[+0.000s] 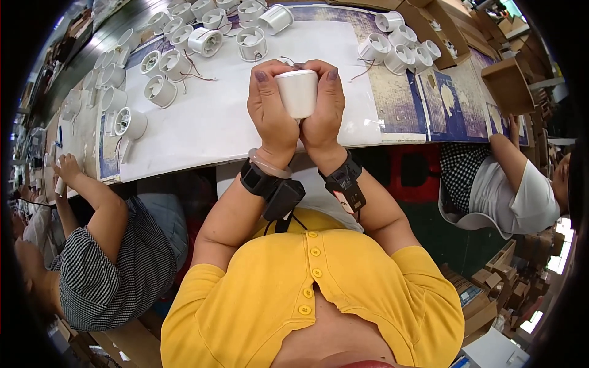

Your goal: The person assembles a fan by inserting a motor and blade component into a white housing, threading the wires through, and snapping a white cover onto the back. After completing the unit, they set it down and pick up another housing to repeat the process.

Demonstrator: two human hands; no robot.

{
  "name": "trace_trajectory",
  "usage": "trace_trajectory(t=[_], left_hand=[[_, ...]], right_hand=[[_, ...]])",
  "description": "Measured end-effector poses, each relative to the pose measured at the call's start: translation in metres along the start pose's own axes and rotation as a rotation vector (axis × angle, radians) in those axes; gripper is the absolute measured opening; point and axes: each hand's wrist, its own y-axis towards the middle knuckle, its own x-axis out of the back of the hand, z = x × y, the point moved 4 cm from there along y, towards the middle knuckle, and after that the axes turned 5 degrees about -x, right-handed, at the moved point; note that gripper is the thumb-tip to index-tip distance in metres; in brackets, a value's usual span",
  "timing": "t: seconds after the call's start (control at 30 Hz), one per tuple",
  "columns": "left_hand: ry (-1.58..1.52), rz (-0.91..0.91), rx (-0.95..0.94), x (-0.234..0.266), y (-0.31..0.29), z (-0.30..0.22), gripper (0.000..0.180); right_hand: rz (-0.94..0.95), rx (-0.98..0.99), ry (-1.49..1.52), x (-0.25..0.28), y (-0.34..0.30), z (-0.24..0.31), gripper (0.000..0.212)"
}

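Note:
A white cup-shaped plastic housing (298,95) is held between my two hands above the front part of the white table sheet. My left hand (267,109) wraps its left side, with the thumb along the wall. On the opposite side, my right hand (325,109) grips it the same way, its thumb near the rim. The fingers of both hands meet behind the housing, where they are partly hidden. A short dark wire (286,60) shows just beyond the fingertips. Both wrists carry black straps with small boxes.
Several similar white housings (251,43) with thin wires stand or lie at the back left. Another group (400,56) is at the back right, beside an open cardboard box (434,27). Seated people work at left (113,264) and right (503,184).

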Motion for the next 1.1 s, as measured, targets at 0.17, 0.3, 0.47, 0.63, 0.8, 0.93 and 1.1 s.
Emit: trace_trajectory(t=[0.17, 0.3, 0.47, 0.63, 0.8, 0.93, 1.1], left_hand=[[0.261, 0.059, -0.156, 0.004, 0.011, -0.002, 0.04], [0.474, 0.177, -0.496, -0.004, 0.019, -0.019, 0.039], [0.435, 0.158, -0.475, -0.002, 0.021, -0.02, 0.038], [0.423, 0.12, -0.399, 0.0, 0.018, -0.017, 0.034], [0.573, 0.129, -0.515, 0.004, 0.023, -0.025, 0.029], [0.688, 0.166, -0.585, -0.004, 0.024, -0.033, 0.026], [0.76, 0.273, -0.561, -0.02, 0.022, -0.023, 0.025]], right_hand=[[0.028, 0.084, -0.177, 0.008, 0.008, -0.003, 0.029], [0.091, 0.124, -0.277, -0.001, 0.002, 0.013, 0.028], [0.133, -0.031, -0.018, -0.002, 0.003, 0.019, 0.038], [0.158, 0.042, -0.006, -0.002, -0.001, 0.014, 0.039], [0.175, 0.139, -0.153, -0.009, -0.006, 0.009, 0.037], [0.165, 0.02, 0.026, -0.006, -0.003, 0.002, 0.035], [0.163, -0.029, -0.095, 0.021, 0.01, 0.007, 0.042]])
